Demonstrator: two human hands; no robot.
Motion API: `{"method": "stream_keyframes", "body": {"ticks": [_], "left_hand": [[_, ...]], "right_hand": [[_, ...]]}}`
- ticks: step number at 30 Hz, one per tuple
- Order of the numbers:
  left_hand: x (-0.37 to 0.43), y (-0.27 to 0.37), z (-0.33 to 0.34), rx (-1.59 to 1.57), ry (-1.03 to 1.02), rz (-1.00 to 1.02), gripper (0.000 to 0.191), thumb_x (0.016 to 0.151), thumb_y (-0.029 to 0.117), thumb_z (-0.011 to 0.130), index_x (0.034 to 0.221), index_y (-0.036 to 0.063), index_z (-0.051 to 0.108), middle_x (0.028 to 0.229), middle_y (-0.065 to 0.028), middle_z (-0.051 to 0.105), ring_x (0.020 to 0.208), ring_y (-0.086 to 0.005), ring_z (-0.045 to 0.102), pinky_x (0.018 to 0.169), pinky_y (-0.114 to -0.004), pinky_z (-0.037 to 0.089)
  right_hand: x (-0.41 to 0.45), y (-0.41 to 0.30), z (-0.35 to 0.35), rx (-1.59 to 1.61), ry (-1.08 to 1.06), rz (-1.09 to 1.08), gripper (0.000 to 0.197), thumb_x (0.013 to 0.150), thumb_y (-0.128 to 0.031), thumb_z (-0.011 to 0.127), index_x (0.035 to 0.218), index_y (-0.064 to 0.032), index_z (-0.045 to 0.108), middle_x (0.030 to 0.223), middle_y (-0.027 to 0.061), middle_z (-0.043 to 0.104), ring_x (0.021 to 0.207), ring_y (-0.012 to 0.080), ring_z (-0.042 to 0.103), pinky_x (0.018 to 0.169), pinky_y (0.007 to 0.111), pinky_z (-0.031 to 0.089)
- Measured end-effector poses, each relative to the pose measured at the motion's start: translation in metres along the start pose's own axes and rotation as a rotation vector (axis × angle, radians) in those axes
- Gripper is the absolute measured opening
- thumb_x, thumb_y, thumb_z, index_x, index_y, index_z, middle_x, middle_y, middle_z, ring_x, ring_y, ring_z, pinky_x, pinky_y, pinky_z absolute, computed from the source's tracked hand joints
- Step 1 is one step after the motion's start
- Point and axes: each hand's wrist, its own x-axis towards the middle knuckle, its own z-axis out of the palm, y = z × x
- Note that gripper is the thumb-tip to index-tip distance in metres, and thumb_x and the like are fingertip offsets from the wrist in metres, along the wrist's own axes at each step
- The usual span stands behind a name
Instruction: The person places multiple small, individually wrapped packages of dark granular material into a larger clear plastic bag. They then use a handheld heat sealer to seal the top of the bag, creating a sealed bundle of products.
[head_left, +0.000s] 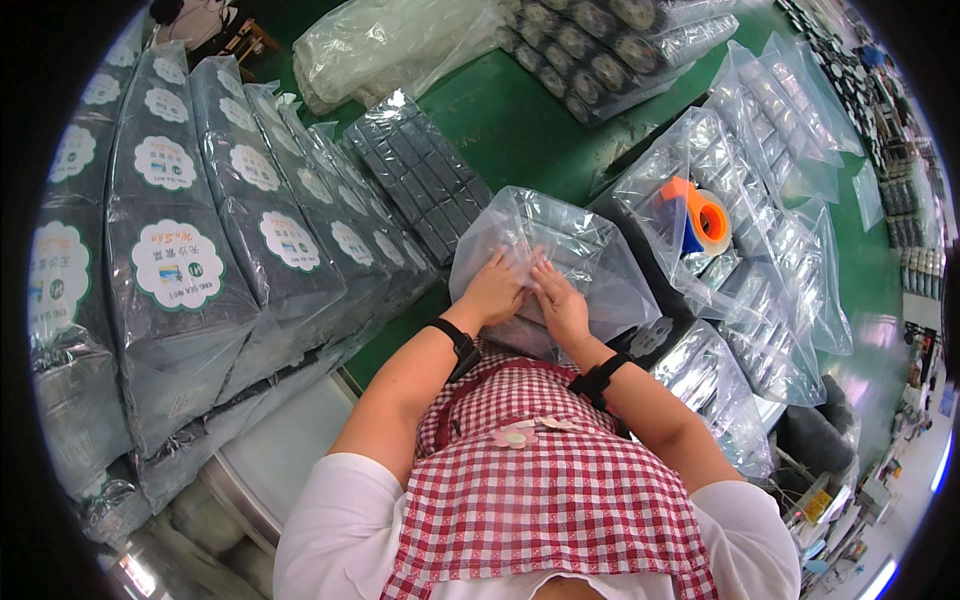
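Observation:
Right in front of my apron is a clear plastic bag (600, 262) with dark packs inside, its loose film spread over the top. My left hand (496, 289) rests on this film with fingers extended. Beside it, my right hand (559, 298) lies on the same film, its fingertips close to those of the left. Neither hand visibly grips anything. To the right, an orange and blue tape dispenser (697, 217) with a tape roll sits on top of clear-bagged packs (750, 247).
Tall rows of bagged dark packs with white labels (180, 262) stand on the left. Behind the bag lies a wrapped block of dark packs (424, 176). Folded plastic sheeting (390, 49) and more bagged packs (592, 52) lie farther back on the green surface (517, 142).

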Motion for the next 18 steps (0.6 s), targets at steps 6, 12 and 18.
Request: {"method": "stream_keyframes", "body": {"ticks": [6,12,18], "left_hand": [[0.0,-0.017,0.003,-0.112,0.081,0.011,0.074,0.092,0.024,0.053,0.156,-0.0006,0.024,0.161,-0.0175,0.028,0.151,-0.0336,0.023,0.121,-0.045,0.02],[-0.014,0.001,0.009,0.132,0.159,-0.172,0.078,0.092,0.033,0.059,0.153,-0.002,0.028,0.16,-0.0194,0.029,0.15,-0.0321,0.026,0.122,-0.045,0.021],[-0.074,-0.089,-0.088,0.221,0.006,-0.022,0.068,0.09,0.026,0.064,0.147,-0.0038,0.04,0.155,-0.0205,0.037,0.146,-0.0329,0.033,0.12,-0.043,0.027]], "right_hand": [[-0.025,0.012,-0.001,-0.294,-0.336,-0.236,0.069,0.089,-0.022,0.065,0.146,0.0077,0.037,0.156,0.0264,0.032,0.149,0.0396,0.024,0.121,0.05,0.021],[-0.033,0.005,-0.004,-0.413,-0.414,-0.239,0.073,0.087,-0.026,0.068,0.146,0.0065,0.039,0.157,0.0253,0.03,0.15,0.0391,0.022,0.122,0.049,0.021],[-0.031,-0.003,0.005,-0.447,-0.354,-0.311,0.075,0.084,-0.028,0.072,0.144,0.0044,0.042,0.157,0.0241,0.031,0.149,0.0373,0.025,0.121,0.048,0.023]]}}
